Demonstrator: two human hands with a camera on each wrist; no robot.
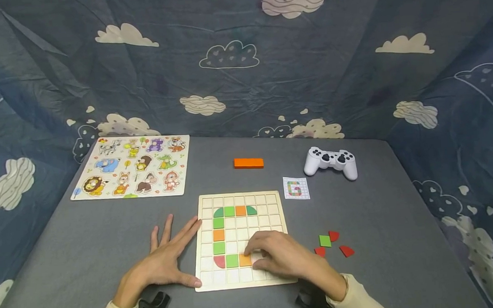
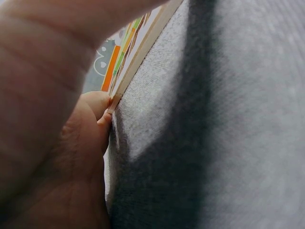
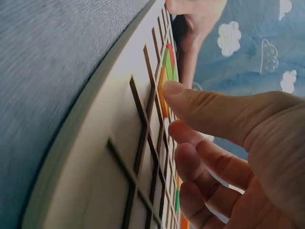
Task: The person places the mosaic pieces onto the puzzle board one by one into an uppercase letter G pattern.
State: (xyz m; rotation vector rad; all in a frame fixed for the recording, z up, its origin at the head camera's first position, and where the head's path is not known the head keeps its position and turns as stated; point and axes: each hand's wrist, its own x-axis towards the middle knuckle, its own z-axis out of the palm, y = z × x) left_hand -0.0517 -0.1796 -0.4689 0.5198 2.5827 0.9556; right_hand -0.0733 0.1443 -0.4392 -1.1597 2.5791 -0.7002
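A wooden grid board (image 1: 211, 279) lies on the table, bearing green and orange square tiles and rounded corner tiles in an open C-like outline. My left hand (image 1: 164, 263) is spread at its left side, index fingertip and thumb at the board's edge. Over the lower row, my right hand (image 1: 283, 254) has bent fingers, with the index fingertip and thumb at an orange square tile (image 1: 244, 261). That tile lies in a grid cell beside a green square tile (image 1: 232, 261). In the right wrist view the thumb (image 3: 175, 89) overlaps the orange tile (image 3: 163, 98), apart from the index finger.
Right of the board lie a loose green tile (image 1: 325, 241) and several red rounded tiles, one (image 1: 347, 251) farthest right. A pattern card (image 1: 296, 188) sits near the board's upper right corner. Behind are a white game controller (image 1: 330, 161), an orange block (image 1: 249, 163) and an animal puzzle board (image 1: 118, 153).
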